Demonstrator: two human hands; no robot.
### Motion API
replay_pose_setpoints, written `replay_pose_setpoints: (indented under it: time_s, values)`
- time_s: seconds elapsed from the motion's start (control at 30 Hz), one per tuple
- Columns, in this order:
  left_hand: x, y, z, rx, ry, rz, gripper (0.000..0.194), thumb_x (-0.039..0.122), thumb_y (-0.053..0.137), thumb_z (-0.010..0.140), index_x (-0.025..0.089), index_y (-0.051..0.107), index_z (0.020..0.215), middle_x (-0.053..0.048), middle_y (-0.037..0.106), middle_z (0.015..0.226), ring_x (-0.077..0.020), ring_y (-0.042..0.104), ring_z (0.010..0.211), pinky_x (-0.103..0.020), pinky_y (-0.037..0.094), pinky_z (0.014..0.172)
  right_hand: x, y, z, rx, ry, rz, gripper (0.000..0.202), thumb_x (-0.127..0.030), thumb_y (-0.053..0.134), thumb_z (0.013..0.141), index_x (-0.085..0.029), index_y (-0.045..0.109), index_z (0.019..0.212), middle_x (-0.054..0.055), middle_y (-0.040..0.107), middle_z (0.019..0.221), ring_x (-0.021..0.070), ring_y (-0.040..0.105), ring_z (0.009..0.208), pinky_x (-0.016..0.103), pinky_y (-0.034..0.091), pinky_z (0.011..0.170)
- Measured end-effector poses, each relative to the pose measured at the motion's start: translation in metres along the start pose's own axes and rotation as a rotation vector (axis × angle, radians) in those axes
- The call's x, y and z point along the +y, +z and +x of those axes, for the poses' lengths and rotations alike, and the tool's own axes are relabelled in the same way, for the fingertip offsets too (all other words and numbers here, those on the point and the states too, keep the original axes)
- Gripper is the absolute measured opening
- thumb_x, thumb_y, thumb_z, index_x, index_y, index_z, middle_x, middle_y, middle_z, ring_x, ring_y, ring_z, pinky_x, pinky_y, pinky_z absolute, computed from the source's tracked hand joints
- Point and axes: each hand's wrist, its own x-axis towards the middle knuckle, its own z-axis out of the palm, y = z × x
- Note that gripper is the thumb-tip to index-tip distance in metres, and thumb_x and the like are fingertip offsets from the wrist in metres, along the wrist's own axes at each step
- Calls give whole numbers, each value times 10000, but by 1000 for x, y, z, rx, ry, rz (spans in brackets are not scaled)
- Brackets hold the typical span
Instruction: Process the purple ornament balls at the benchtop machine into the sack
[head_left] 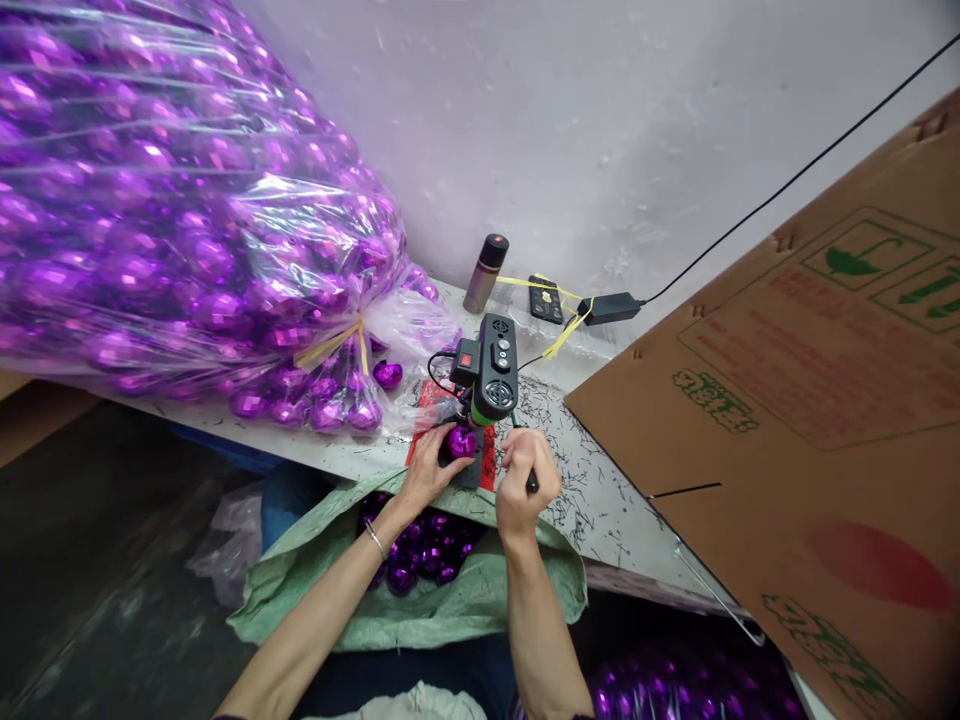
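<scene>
Head view: the left hand [424, 470] has thumb and fingers clamped on the ball [462, 441] under the machine [496, 368], seemingly to steady it there. The right hand [526, 476] is closed round the lever [532, 483], apparently for a firm grip. The sack [296, 592] gapes below, probably for easy reach. The ball looks round, glossy and purple, with bright highlights.

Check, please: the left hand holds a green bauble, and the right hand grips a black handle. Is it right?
The head view shows a purple bauble, not green; the left hand holds it, and the right hand grips a black handle.
</scene>
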Motion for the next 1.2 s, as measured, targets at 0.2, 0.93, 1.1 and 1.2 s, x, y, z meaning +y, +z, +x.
replay_pose_setpoints:
  time_s: [0.2, 0.93, 1.1, 1.2]
  values:
    - [12, -31, -66, -28, 147, 46, 600, 502, 697, 908, 228, 516, 1410, -138, 695, 1285, -293, 678, 1205, -469, 559, 1027, -7, -4, 6, -33, -9, -8, 327, -145, 446, 1001, -219, 484, 685, -23, 523, 667, 125, 544, 655, 282, 414, 625]
    - [-34, -95, 135, -246, -177, 829, 256, 272, 673, 851, 94, 688, 1035, -234, 723, 1002, -397, 668, 1035, -514, 491, 946, -2, 1, -8, -22, -95, -32, 320, -94, 436, 976, -219, 488, 686, -14, 547, 678, 124, 558, 648, 271, 444, 610]
    - [-15, -113, 75, -169, 37, 382, 458, 366, 640, 907, 177, 589, 1321, -150, 674, 1279, -322, 620, 1222, -488, 482, 1072, -8, -2, 0, -48, -43, -6, 330, -113, 430, 989, -223, 471, 681, -14, 535, 682, 126, 551, 658, 276, 438, 623]
    - [4, -108, 26, -122, -91, 41, 562, 470, 668, 897, 214, 557, 1384, -112, 642, 1390, -286, 615, 1282, -454, 481, 1118, -16, -3, 11, -64, 10, 11, 339, -135, 428, 1003, -224, 452, 677, -24, 502, 666, 117, 518, 641, 272, 408, 617]
